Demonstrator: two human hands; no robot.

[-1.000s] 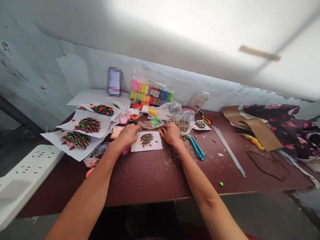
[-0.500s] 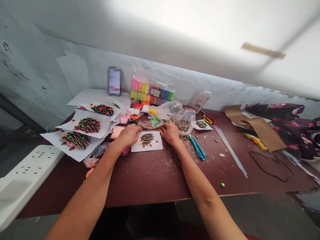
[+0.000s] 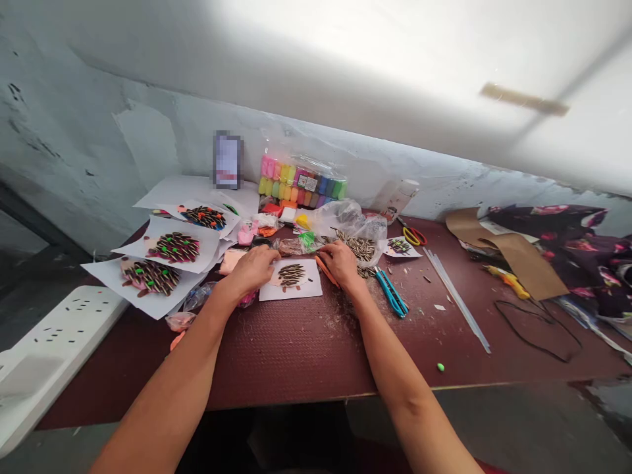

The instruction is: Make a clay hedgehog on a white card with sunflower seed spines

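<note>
A white card (image 3: 313, 287) lies flat on the dark red table, bearing a pale clay shape covered with striped seeds (image 3: 291, 275). At the card's upper left corner is my left hand (image 3: 257, 266), fingers curled together; whatever its fingertips hold is hidden. Just right of the card, my right hand (image 3: 340, 262) is closed around a slim orange tool (image 3: 327, 270) that slants down toward the card's edge. Loose seeds (image 3: 360, 249) spill from a clear plastic bag beyond my right hand.
Finished seed-and-clay cards (image 3: 172, 248) are stacked at the left, near a white power strip (image 3: 64, 329). A blue cutter (image 3: 391, 293), scissors (image 3: 413, 236), glue sticks (image 3: 457, 299) and a yellow glue gun (image 3: 506, 280) lie right. Coloured clay packs (image 3: 301, 184) stand behind.
My right hand has taken hold of the orange tool, which now shows beside the card. My left hand has hardly moved.
</note>
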